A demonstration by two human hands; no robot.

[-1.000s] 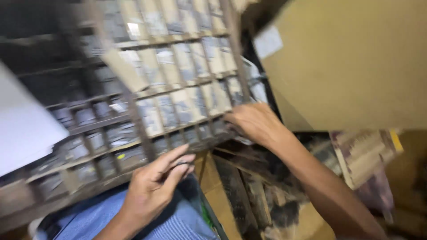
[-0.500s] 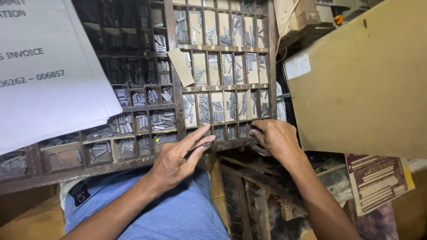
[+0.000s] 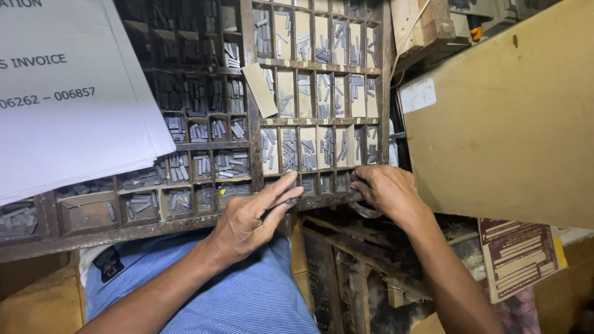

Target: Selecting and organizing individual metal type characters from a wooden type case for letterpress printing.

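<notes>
While the view has steadied since 1 s ago, both hands sit at the type case [image 3: 247,130] front edge: left hand [image 3: 250,219] flat, fingers out, holding nothing; right hand [image 3: 387,188] curled over bottom-row compartments w/ metal sorts [image 3: 328,147] (grip can't tell).

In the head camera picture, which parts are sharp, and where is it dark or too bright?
Head view: the wooden type case and both hands, left hand and right hand, are sharp; the white paper is bright; the compartments at upper left and the space under the case lie in shadow.
</notes>
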